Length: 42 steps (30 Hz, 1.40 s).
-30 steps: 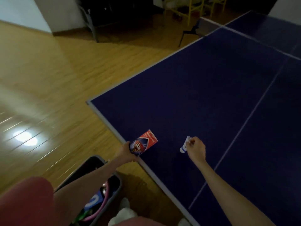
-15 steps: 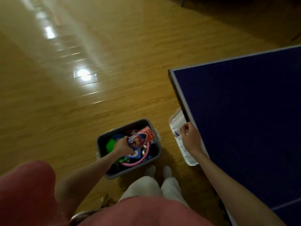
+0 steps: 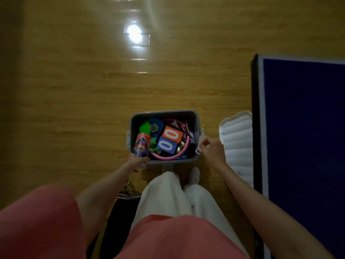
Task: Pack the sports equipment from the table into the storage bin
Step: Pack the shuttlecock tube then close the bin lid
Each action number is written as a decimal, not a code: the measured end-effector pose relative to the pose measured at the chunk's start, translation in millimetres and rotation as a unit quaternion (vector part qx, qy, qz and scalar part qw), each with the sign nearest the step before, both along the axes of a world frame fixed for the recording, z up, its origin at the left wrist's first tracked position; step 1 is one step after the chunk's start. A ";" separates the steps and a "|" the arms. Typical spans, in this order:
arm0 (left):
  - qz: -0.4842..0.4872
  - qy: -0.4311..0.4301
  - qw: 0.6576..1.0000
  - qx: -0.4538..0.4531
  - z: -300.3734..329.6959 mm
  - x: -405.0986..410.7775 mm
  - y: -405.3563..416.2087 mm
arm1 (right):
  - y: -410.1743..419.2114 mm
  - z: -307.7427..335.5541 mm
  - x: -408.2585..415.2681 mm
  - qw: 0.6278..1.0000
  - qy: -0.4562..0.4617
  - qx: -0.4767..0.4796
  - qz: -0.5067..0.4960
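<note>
Head view looks straight down on a glossy wooden floor (image 3: 93, 90), its planks running across the frame and a round glare of lamp light (image 3: 134, 33) shining in the upper middle. At the right edge stands the dark blue table (image 3: 302, 128) with its pale border, seen from above. Just left of it a white ribbed lid (image 3: 236, 139) lies on the floor.

In the lower middle sits the grey storage bin (image 3: 164, 113), holding an orange and a blue score card (image 3: 169, 140) with white zeros, a pink hoop (image 3: 168, 157), green pieces and other items too dim to name.

The left hand (image 3: 137, 162) grips a red and blue box (image 3: 142, 147) by its lower end, holding it upright over the bin's left rim. The right hand (image 3: 212, 151), well apart from the left, pinches a white shuttlecock (image 3: 199, 146) with a blue band just beside the bin's right rim.

White trousers (image 3: 177, 199), a white shoe (image 3: 194, 175) and a pink shirt (image 3: 56, 225) fill the bottom of the frame.
</note>
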<state>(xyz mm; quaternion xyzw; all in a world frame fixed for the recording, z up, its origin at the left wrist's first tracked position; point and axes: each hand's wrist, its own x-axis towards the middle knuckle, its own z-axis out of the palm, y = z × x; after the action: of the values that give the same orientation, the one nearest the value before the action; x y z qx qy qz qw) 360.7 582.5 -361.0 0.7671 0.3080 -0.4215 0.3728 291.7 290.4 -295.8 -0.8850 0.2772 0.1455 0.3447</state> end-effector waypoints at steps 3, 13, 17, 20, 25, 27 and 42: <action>0.038 0.020 0.999 0.006 -40.1 5.6 8.4 | 11.7 -40.1 18.9 0.999 0.040 -0.007 0.019; 0.153 0.071 0.986 0.007 -197.7 46.3 40.2 | 64.9 -190.4 73.3 0.983 0.153 0.074 0.067; 0.194 0.047 0.980 -0.021 -255.0 67.2 51.2 | 75.1 -241.7 87.6 0.979 0.169 0.098 0.049; 0.182 0.032 0.982 -0.021 -288.5 74.3 54.2 | 84.3 -264.7 101.6 0.978 0.162 0.118 0.051; 0.058 0.024 0.994 0.094 -309.8 77.3 41.0 | 99.1 -290.2 128.8 0.975 0.154 0.145 0.070; 0.012 -0.001 0.991 0.134 -309.5 77.9 32.3 | 103.7 -299.6 139.9 0.976 0.153 0.133 0.084; -0.244 -0.056 0.967 0.038 -310.7 70.5 -55.5 | -26.4 -317.3 109.8 0.977 0.206 0.032 -0.052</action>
<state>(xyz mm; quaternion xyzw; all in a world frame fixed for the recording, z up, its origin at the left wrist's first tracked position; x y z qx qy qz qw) 431.2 527.0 -671.7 0.8549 0.1059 -0.4440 0.2464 401.6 264.0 -613.1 -0.8092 0.3830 0.3149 0.3152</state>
